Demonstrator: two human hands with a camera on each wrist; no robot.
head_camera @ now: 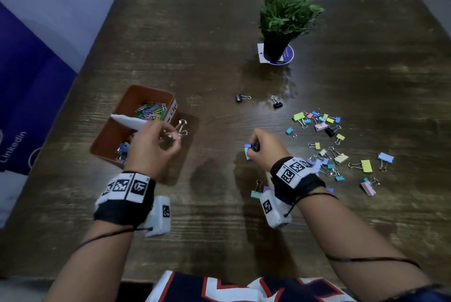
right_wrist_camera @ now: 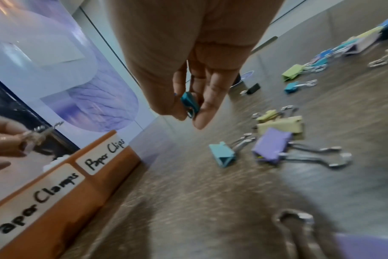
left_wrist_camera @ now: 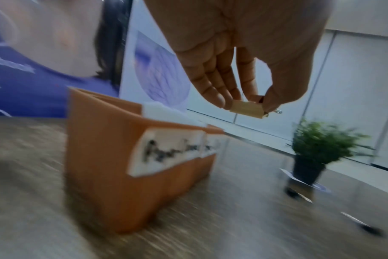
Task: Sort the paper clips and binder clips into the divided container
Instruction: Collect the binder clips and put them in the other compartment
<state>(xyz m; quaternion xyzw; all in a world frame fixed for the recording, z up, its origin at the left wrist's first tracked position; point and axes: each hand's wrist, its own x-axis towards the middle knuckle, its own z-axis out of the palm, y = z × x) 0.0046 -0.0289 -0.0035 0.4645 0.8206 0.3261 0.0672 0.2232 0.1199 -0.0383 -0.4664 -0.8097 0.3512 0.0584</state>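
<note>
An orange divided container (head_camera: 105, 131) stands at the left, labelled "Paper Clamps" and "Paper Clips" (right_wrist_camera: 55, 189). Its far compartment holds coloured paper clips (head_camera: 151, 110); the near one holds several binder clips (head_camera: 122, 151). My left hand (head_camera: 170, 138) pinches a pink binder clip (head_camera: 176, 135) by its body, in the air just right of the container's rim (left_wrist_camera: 179, 125). My right hand (head_camera: 253, 149), at mid-table, grips small blue and teal binder clips (head_camera: 248, 149); the teal one (right_wrist_camera: 189, 103) shows between thumb and fingers. Loose binder clips (head_camera: 336, 150) lie scattered to the right.
A potted plant (head_camera: 285, 21) stands at the far middle, with two black binder clips (head_camera: 277, 104) in front of it. A mint binder clip (head_camera: 256, 193) lies by my right wrist. A purple banner (head_camera: 24, 106) hangs beyond the table's left edge.
</note>
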